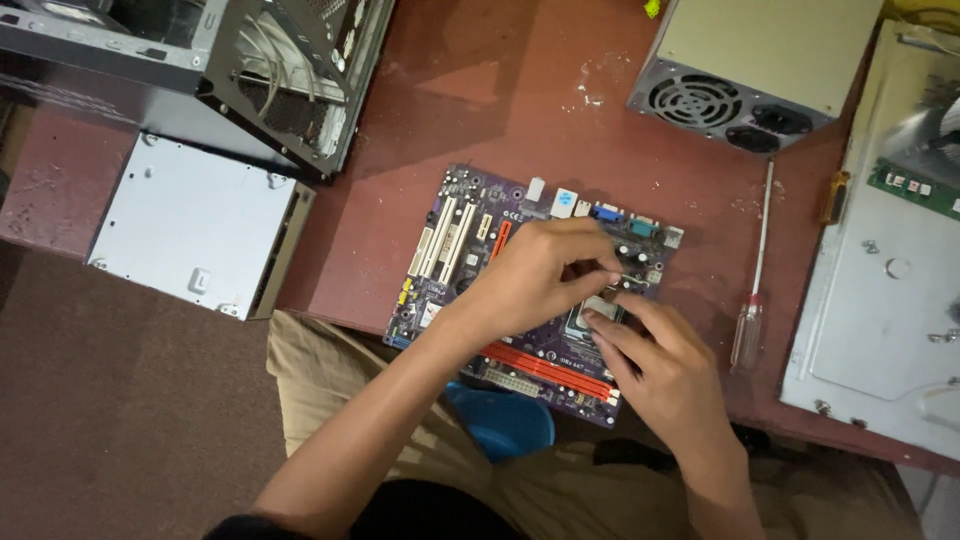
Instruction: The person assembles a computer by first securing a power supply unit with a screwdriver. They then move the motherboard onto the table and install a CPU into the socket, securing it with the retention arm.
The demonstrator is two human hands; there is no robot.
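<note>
A purple motherboard [470,235] lies on the reddish-brown table [480,110], overhanging its front edge. It carries white and orange slots and long red slots along its near side. My left hand [535,275] reaches over the board's middle and pinches a thin metal lever [628,278] beside the square metal processor socket [592,316]. My right hand [665,365] rests on the socket's right side, its fingertips pressing on the socket frame. Both hands hide much of the socket.
A screwdriver [755,285] with a clear handle lies right of the board. A grey power supply [755,70] sits at the back right, an open computer case [290,90] at the back left, a metal drive [195,225] at the left, and a metal panel [880,300] at the right.
</note>
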